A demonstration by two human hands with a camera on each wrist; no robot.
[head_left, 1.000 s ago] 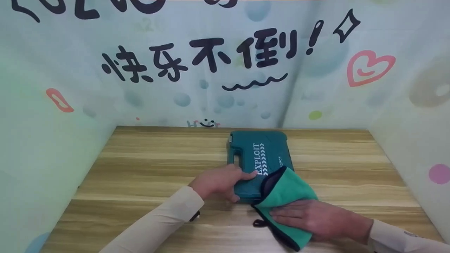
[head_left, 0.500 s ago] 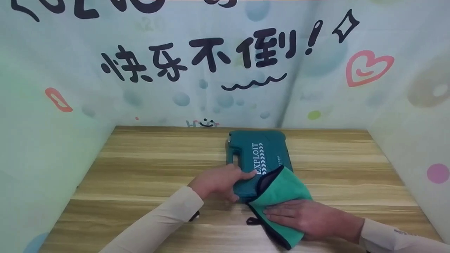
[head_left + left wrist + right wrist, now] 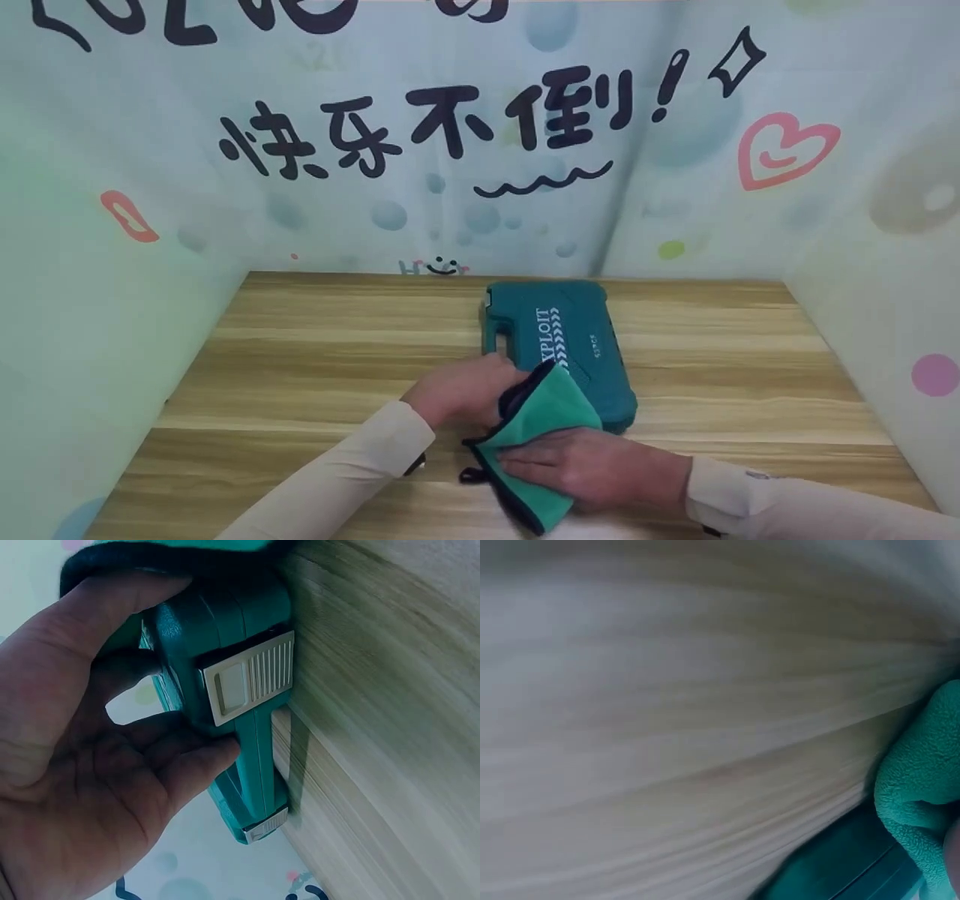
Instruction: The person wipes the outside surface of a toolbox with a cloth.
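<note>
A dark teal hard plastic case [image 3: 577,322] with white lettering lies flat on the wooden table. My left hand [image 3: 465,386] grips its handle side, near the closer corner. In the left wrist view, the thumb [image 3: 105,607] lies over the top edge and the fingers are bent around the side, next to a metal latch [image 3: 247,679]. My right hand [image 3: 574,465] holds a green cloth [image 3: 551,409] with black edging against the case's near side. The cloth overlaps the lid's near left corner and hides part of my left hand. My right thumb is hidden.
The wood-grain table [image 3: 322,330] meets a printed fabric backdrop [image 3: 435,210] at the back. Similar fabric walls stand at the left and right. A small black loop [image 3: 472,475] sticks out from the cloth's edge.
My right hand has slid left with the cloth along the case's near side, up to my left hand. The case's near right corner has come into view. My left hand stays in place.
</note>
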